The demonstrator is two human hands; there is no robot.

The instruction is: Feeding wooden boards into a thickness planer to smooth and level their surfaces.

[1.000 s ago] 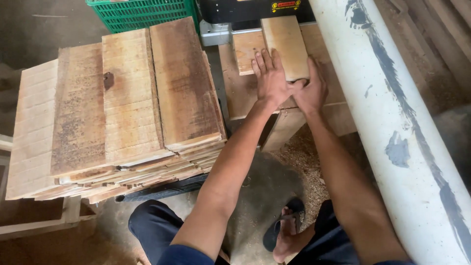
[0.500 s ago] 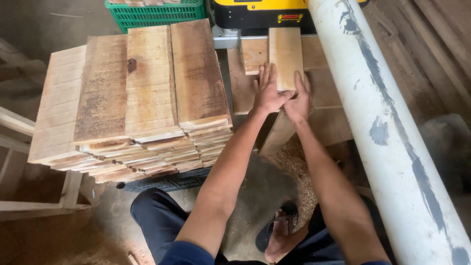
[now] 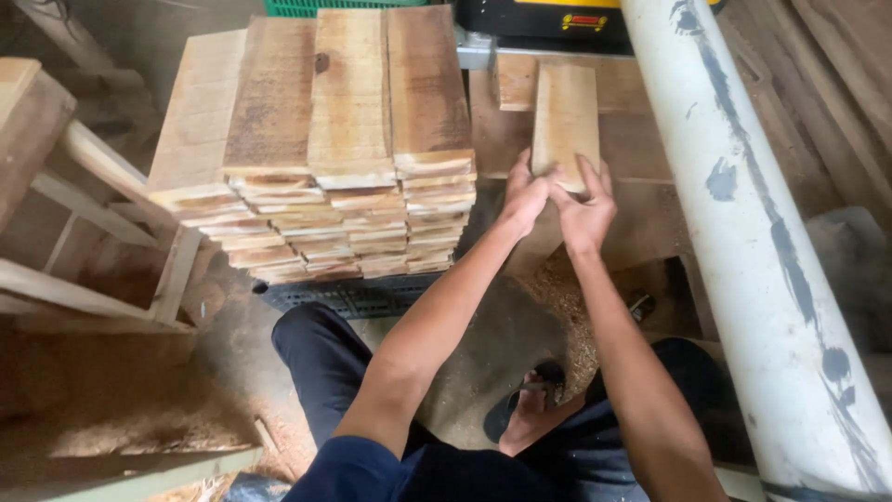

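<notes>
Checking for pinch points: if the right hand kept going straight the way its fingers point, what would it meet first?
The right hand already presses the near end of the board. Further along that line sits the black and yellow machine, probably next; depth is unclear.

Board point(image 3: 564, 121) on machine table point(image 3: 641, 149); plank stack point(image 3: 325, 139) left, pipe point(image 3: 743, 232) right.

A short wooden board point(image 3: 564, 116), pale tan with lengthwise grain, lies flat on a wider wooden surface, its long sides running away from the person toward a yellow and black machine. It is rectangular (its near end is covered by fingers), and its far end lies beside another small, darker piece of wood.
</notes>
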